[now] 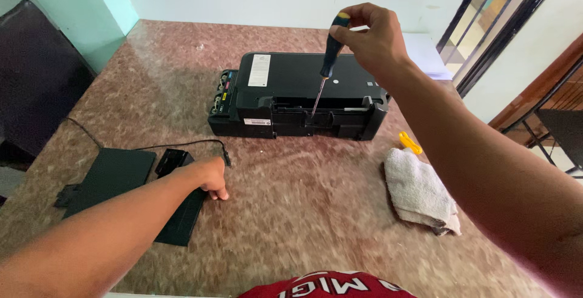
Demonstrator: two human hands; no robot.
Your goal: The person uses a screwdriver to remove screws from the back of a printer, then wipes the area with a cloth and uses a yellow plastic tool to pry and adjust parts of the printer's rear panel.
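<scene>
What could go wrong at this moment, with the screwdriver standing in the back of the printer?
1. The right hand holds the screwdriver only at the handle top, so the tip might slip out of the recess and scratch the printer.
2. The left hand rests on the black panels, not on the printer, so the printer may slide on the smooth table.
3. The cable lies by the left hand and could catch on it.

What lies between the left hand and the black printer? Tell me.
In the head view, bare marbled tabletop and the end of a thin black cable separate the left hand from the printer.
</scene>
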